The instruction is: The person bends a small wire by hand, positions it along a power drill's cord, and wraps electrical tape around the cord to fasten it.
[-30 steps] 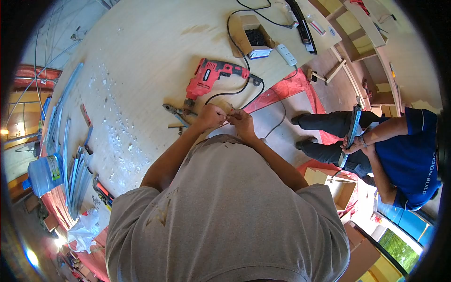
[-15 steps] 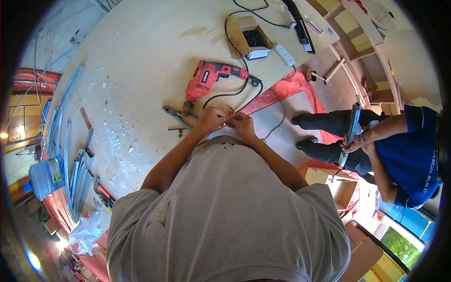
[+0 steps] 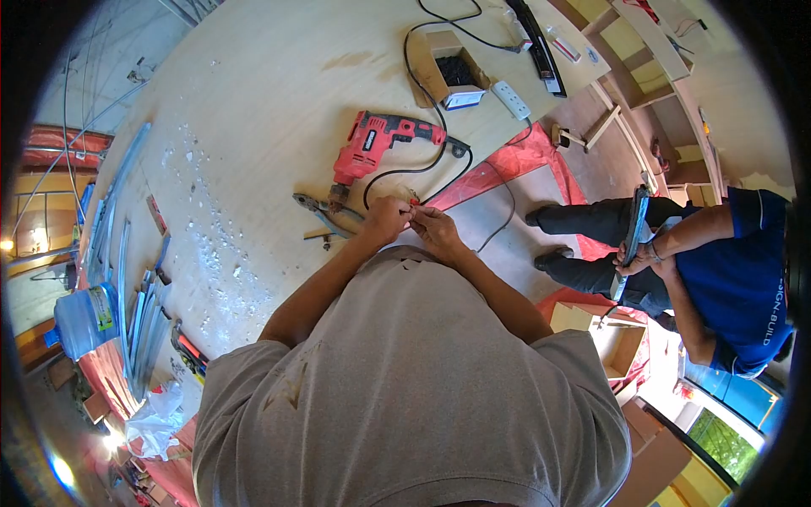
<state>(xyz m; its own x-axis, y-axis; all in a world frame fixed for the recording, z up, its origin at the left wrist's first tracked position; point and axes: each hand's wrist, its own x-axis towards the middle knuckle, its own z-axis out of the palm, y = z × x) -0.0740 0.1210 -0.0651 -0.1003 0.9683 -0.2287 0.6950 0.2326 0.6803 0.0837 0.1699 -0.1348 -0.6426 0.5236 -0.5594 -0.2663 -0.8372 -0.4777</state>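
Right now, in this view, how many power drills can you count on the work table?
1. The red power drill lies beyond the person's left hand, its front end beside the pliers. No other shows, though one could be hidden.

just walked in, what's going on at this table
The person's left hand and right hand meet at the fingertips by the table's near edge; anything between them is too small to identify. A red drill lies just beyond, with pliers by its chuck end. To the right, a co-worker holds a long, narrow piece.
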